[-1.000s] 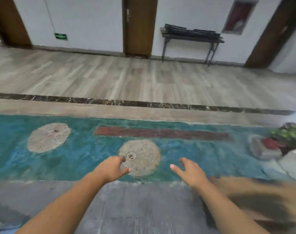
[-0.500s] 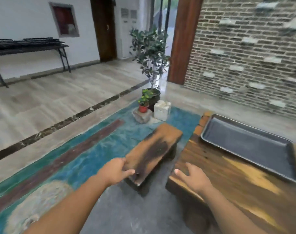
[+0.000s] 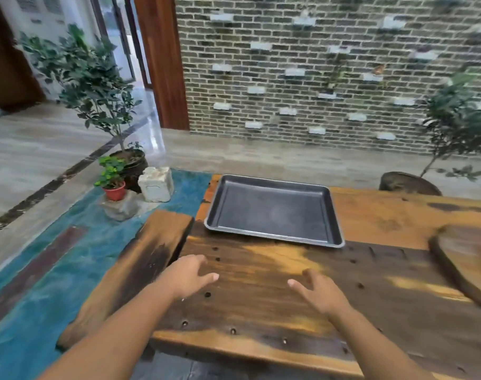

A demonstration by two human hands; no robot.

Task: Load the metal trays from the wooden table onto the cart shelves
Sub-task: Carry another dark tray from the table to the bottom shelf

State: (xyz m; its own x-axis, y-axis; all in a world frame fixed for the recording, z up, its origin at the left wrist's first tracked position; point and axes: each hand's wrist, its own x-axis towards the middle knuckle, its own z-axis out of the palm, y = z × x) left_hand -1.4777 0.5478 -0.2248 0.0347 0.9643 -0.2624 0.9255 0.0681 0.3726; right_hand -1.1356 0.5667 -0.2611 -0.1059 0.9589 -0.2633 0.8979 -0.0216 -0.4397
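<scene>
**Empty hands over the table, one tray waiting beyond**

Nearest us, two bare forearms reach in from the bottom edge, elbows cut off by the frame. The left hand (image 3: 188, 277) is loose, fingers spread and holding nothing. The right hand (image 3: 320, 293) matches it, splayed and empty. Both sit over the wooden table (image 3: 261, 311), a thick slab with dark scorched patches, amber streaks and small round holes dotted through it. Whether the palms touch the wood is hard to tell.

Left of the table, a rough wooden bench (image 3: 135, 270) runs alongside, darkened in the middle. At the table's right, a rounded wooden board (image 3: 469, 259) is cropped by the frame.

Past the hands, well apart from them, lies the metal tray (image 3: 273, 211): rectangular, shallow, rounded corners, a bright rolled rim and a dull grey floor, empty, at the table's far left corner.

Beyond the table's left end, a red pot (image 3: 115, 191) and a pale stone block (image 3: 155, 183) stand on teal floor. Behind the table, a brick wall (image 3: 316, 78), blurred toward the right.
</scene>
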